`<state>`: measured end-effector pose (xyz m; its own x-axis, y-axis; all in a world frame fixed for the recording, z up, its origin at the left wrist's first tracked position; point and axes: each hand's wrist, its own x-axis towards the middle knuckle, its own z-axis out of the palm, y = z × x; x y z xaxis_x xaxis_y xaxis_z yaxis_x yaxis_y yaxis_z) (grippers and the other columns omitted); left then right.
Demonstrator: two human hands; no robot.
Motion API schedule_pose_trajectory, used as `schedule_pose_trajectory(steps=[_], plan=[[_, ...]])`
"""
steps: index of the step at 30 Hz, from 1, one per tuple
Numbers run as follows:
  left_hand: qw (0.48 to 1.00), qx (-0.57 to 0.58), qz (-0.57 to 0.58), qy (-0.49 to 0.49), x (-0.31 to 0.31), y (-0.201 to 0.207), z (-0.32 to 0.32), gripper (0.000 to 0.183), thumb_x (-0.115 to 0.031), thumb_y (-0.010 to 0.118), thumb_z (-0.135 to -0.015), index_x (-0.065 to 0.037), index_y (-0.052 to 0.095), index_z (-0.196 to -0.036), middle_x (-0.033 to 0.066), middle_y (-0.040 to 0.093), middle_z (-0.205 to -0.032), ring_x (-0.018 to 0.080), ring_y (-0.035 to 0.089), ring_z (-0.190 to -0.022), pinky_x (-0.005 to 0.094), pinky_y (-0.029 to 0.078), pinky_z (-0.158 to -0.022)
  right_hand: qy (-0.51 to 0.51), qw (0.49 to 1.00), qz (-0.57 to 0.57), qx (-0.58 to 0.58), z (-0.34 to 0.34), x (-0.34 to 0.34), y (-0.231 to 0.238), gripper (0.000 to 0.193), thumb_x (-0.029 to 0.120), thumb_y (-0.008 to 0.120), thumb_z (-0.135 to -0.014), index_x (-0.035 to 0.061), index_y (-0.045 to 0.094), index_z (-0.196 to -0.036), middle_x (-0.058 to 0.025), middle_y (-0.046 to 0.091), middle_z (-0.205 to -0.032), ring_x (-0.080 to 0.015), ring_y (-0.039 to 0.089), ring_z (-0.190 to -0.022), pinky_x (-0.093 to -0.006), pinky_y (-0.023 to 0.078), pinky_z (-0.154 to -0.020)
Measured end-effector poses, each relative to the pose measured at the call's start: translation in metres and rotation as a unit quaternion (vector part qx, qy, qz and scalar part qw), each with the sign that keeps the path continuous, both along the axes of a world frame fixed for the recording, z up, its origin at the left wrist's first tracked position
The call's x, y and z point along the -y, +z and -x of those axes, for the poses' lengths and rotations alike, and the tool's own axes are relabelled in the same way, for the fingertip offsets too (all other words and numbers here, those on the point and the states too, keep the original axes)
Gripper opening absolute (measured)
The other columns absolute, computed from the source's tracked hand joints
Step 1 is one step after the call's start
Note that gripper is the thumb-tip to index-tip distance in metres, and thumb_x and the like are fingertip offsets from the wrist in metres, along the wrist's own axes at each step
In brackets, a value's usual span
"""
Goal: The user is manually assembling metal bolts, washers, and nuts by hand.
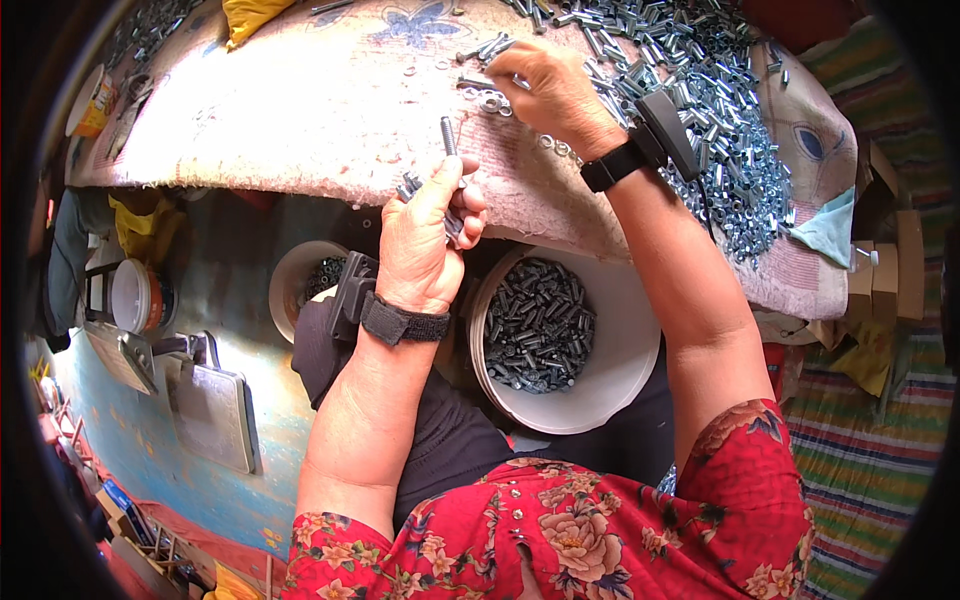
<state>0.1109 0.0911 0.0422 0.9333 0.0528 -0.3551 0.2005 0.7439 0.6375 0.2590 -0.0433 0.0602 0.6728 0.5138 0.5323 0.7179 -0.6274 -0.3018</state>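
Note:
My left hand (428, 215) is closed around several metal bolts, with one threaded bolt (448, 137) pointing up between thumb and forefinger. Farther off to the right, my right hand (548, 88) is bent down over the padded cloth (300, 115), its fingertips pinched together. Whatever they may hold is hidden. Beside these fingertips lie a few loose bolts (484, 48) and some small metal rings (490, 102), washers or nuts. More rings (556, 146) sit below the right wrist. A big heap of bolts (700, 95) spreads across the cloth's right side.
Below the cloth's front edge, a white bucket (628, 330) holds dark bolts (540, 325). Left of it stands a smaller pale bucket (288, 275) with metal parts. A light blue rag (828, 228) hangs at the right edge. A yellow-orange tub (92, 105) is far left.

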Motion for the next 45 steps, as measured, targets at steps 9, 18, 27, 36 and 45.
schedule_pose_trajectory(steps=[9,18,27,36,45], plan=[[1.0,-0.003,-0.005,0.003,0.002,0.001,0.002,0.025,-0.023,0.058,-0.086,0.0,0.058,-0.097,0.0033,0.054,-0.062,0.0106,0.049,-0.049,0.0195,0.036,-0.042,0.074,0.992,0.094,0.028,0.008,0.002,-0.008,0.01,0.01,0.055,-0.073,0.0058,0.062,-0.067,-0.0108,0.059,-0.066,-0.0299,0.06,-0.067,-0.0375,0.049,-0.062],[1.0,-0.009,0.006,-0.003,-0.001,0.0,0.004,0.025,-0.022,0.057,-0.087,0.0,0.059,-0.096,0.003,0.056,-0.062,0.0095,0.049,-0.048,0.0191,0.036,-0.041,0.028,0.98,-0.08,-0.18,-0.008,-0.001,0.005,0.013,0.007,0.06,-0.075,0.0033,0.067,-0.084,-0.0113,0.065,-0.069,-0.0202,0.063,-0.061,-0.0293,0.05,-0.059],[1.0,-0.018,0.005,-0.009,-0.002,-0.002,0.005,0.025,-0.022,0.059,-0.086,0.0,0.059,-0.096,0.0041,0.055,-0.063,0.0106,0.049,-0.048,0.0199,0.035,-0.041,-0.128,0.914,-0.24,-0.301,-0.029,0.063,0.051,0.024,0.009,0.055,-0.081,0.0031,0.057,-0.105,-0.0085,0.061,-0.086,-0.0123,0.056,-0.077,-0.027,0.044,-0.065],[0.999,0.007,-0.041,-0.014,0.008,0.001,0.004,0.024,-0.022,0.058,-0.087,0.0,0.059,-0.096,0.0032,0.055,-0.063,0.0093,0.048,-0.048,0.0186,0.034,-0.041,-0.114,0.977,-0.133,-0.12,-0.033,0.099,0.024,0.019,0.018,0.062,-0.074,0.0055,0.068,-0.087,-0.0052,0.067,-0.072,-0.0104,0.062,-0.065,-0.024,0.048,-0.063],[0.994,0.037,-0.083,-0.054,0.02,0.004,0.005,0.019,-0.019,0.057,-0.087,-0.002,0.062,-0.094,0.0016,0.057,-0.061,0.0054,0.048,-0.046,0.0164,0.033,-0.04,-0.15,0.977,-0.103,-0.115,-0.023,0.154,0.03,0.016,0.014,0.063,-0.075,0.0059,0.069,-0.087,-0.0057,0.068,-0.075,-0.01,0.062,-0.067,-0.023,0.048,-0.063]])
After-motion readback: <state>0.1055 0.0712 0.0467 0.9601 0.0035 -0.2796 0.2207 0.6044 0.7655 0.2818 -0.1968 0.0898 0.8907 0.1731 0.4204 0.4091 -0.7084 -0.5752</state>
